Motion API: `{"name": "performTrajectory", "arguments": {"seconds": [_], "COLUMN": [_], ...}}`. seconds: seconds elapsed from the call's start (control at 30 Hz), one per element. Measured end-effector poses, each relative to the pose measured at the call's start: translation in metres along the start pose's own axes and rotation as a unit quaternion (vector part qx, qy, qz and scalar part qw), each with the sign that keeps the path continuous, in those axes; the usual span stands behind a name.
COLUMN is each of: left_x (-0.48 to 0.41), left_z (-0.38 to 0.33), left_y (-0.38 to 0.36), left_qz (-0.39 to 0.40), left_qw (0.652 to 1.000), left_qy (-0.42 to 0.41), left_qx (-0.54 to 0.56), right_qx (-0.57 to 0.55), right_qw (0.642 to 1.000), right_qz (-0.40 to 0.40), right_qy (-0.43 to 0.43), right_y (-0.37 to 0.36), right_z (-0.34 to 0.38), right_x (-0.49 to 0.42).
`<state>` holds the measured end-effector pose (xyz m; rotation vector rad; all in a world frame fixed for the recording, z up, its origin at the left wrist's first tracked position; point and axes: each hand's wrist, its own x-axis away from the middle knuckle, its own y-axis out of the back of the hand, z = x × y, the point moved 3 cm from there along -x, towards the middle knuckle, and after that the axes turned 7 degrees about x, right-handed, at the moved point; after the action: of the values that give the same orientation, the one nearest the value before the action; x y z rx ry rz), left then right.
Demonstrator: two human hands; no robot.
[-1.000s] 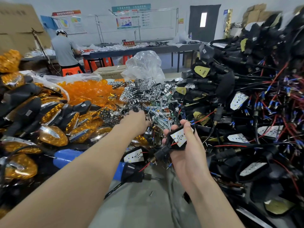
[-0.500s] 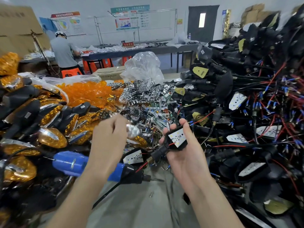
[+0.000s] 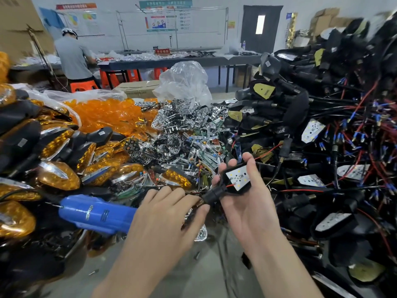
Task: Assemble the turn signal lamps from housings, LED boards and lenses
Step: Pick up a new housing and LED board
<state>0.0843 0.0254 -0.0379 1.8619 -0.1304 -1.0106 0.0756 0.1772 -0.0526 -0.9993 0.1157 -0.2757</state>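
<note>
While the right hand lies palm up, its thumb and fingers are curled round a black plastic lamp housing, with the thumb along the housing's far side and the fingertips showing past its top edge. A white LED board with small yellow and dark dots sits face up in that housing. A thin red wire runs from the board's lower corner to the housing's round black stem, which points toward the left hand. That hand is turned back upward, its bent fingers closed on a silvery chrome reflector; only an edge of it shows, below the side nearest the right hand. Its foremost fingers lie just beside the stem; whether they touch it I cannot tell. A blue plastic power screwdriver lies just outside the left hand, its front end hidden behind the knuckles. Further out on that side lie finished amber-lensed lamps with black bodies. Beyond the left hand's fingers is a heap of loose orange translucent lenses, and beyond the gap between the two hands a tangle of shiny chrome reflectors with a crumpled clear plastic bag behind it. A tall pile of black wired housings rises outside and beyond the right hand, several showing white boards, with red wires and blue connectors. Both forearms cross a bare grey desk on the near side of the hands. Far beyond the left hand, a person in a grey shirt stands at another desk.
</note>
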Motion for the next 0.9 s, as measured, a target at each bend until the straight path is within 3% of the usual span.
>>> {"name": "performTrajectory", "arguments": {"seconds": [0.5, 0.73, 0.9], "left_x": [0.003, 0.005, 0.003], "left_z": [0.012, 0.02, 0.018], "left_y": [0.002, -0.001, 0.006], "left_qz": [-0.022, 0.021, 0.027], "left_qw": [0.999, 0.998, 0.995], "left_qy": [0.01, 0.051, 0.093], "left_qx": [-0.026, -0.036, 0.003], "right_qx": [0.135, 0.193, 0.17], "right_qw": [0.979, 0.969, 0.978], "right_qz": [0.075, 0.078, 0.071], "right_qy": [-0.13, -0.132, -0.095], "right_y": [0.0, 0.0, -0.002], "right_z": [-0.01, -0.007, -0.006], "right_x": [0.004, 0.006, 0.005]}}
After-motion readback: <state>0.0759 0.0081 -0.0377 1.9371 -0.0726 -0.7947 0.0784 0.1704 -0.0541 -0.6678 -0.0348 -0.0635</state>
